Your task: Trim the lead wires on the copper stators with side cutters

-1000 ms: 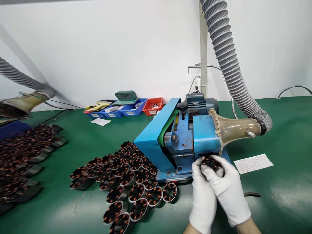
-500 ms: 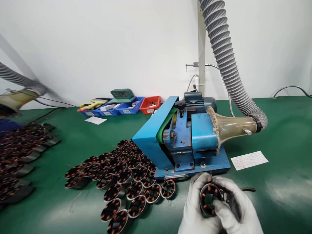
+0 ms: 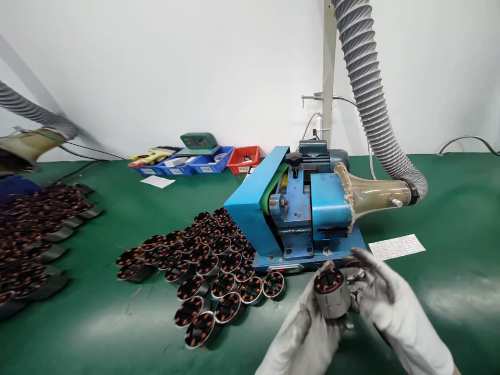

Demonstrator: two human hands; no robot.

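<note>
Both my hands wear white work gloves with grey, dirty fingers. My left hand holds a motor stator from below and the left side. Its grey metal outside faces me, and its dark top with copper windings tilts up. Just right of it is my right hand, blurred, with its fingers partly bent and its index finger reaching forward. Something dark and greyish shows among those fingers, but I cannot make out what it is. Several more stators stand close together on the green table, left of my hands.
A blue belt grinding machine stands ahead, joined by a tan funnel to a grey hose. Another mass of stators lies far left. Blue bins, a red bin and a paper slip are behind.
The stator has turned from its open ring facing me to more upright, its side showing. My right hand has moved off it to the right. The view has shifted slightly.
</note>
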